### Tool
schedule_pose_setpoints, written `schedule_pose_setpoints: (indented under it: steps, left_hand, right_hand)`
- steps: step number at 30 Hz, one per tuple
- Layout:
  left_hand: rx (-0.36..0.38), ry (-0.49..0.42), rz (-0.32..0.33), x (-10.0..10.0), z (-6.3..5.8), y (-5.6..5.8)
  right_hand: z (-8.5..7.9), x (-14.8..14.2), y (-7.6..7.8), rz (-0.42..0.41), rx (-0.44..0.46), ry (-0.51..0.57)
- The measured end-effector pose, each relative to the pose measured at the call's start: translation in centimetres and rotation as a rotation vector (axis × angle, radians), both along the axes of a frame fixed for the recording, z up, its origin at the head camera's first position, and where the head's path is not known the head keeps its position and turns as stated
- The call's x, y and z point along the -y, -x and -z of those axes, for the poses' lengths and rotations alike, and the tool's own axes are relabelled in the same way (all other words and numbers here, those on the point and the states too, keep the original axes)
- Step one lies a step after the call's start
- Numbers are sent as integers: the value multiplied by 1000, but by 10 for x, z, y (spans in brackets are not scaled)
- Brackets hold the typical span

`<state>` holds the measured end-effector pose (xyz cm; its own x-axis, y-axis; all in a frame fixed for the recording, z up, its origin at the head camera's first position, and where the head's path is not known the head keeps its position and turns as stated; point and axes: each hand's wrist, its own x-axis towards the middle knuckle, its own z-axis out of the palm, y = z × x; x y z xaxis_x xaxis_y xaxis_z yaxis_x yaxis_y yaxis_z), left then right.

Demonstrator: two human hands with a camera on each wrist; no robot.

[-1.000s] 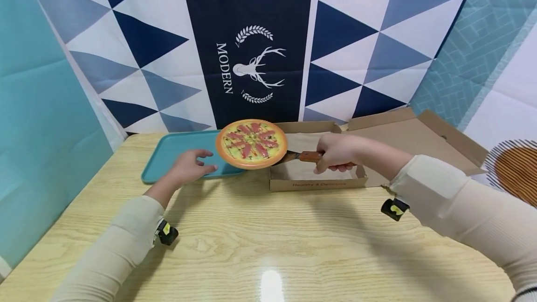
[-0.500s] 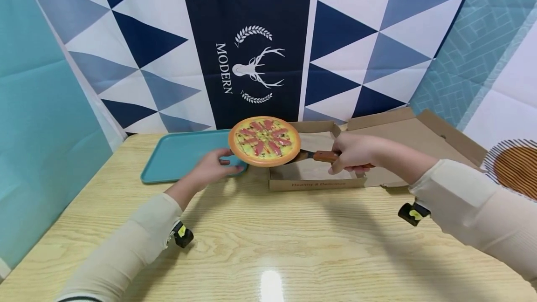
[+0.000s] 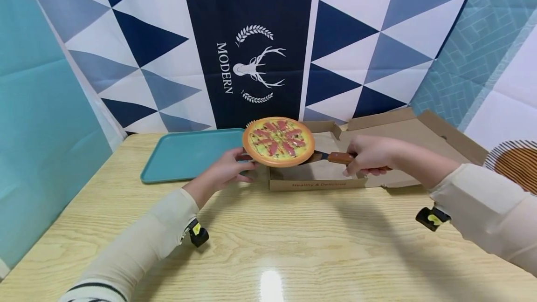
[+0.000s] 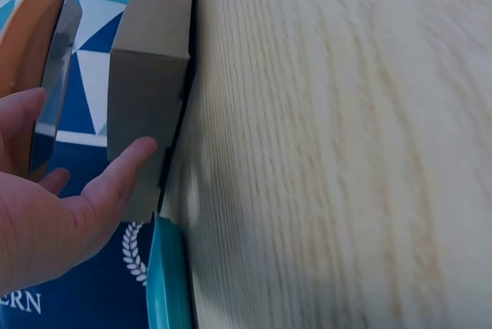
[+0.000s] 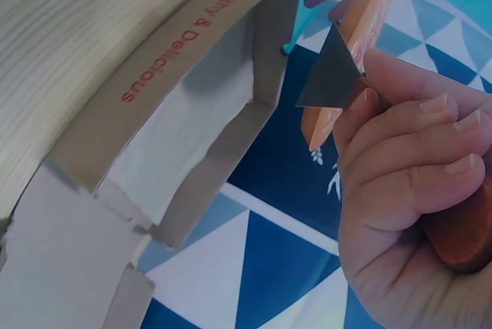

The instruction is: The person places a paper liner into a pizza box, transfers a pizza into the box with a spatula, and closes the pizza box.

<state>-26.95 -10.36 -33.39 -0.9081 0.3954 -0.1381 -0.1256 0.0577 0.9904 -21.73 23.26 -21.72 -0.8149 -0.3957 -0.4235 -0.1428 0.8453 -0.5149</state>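
A round pizza point(image 3: 278, 141) with pinkish strips on a yellow top lies on a pizza server, raised above the left end of the open pizza box point(image 3: 319, 184). My right hand point(image 3: 371, 154) grips the server's wooden handle point(image 3: 340, 158). In the right wrist view its metal blade point(image 5: 327, 75) shows beneath the pizza, with the fingers curled round the handle. My left hand point(image 3: 226, 170) is at the pizza's left edge, fingers spread and thumb apart below. From the left wrist view, the left hand's fingers point(image 4: 21, 110) overlap the pizza's orange rim point(image 4: 31, 29) and the blade.
On the left at the back of the wooden table point(image 3: 251, 232) lies a teal tray point(image 3: 184, 155), partly behind the left hand. Pale paper point(image 3: 331, 169) lines the box, whose lid point(image 3: 402, 139) is folded out to the right. A patterned cloth point(image 3: 251, 36) hangs close behind.
The pizza on its server has moved right, from over the tray's right end to over the box's left part. Both hands have moved right with it, the left coming up to its edge.
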Motion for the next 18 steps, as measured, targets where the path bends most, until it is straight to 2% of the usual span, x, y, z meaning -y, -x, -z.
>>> schedule_pose_setpoints:
  steps: [10, 15, 18]
  left_hand:
    - [54, 1, 53, -19, 2, 3]
    - [82, 60, 39, -28, 7, 4]
    - [89, 53, 24, -32, 10, 4]
  right_hand:
    - [7, -23, -5, 25, -2, -2]
    - [12, -36, -5, 43, 2, 7]
    - [16, -42, -5, 60, 10, 10]
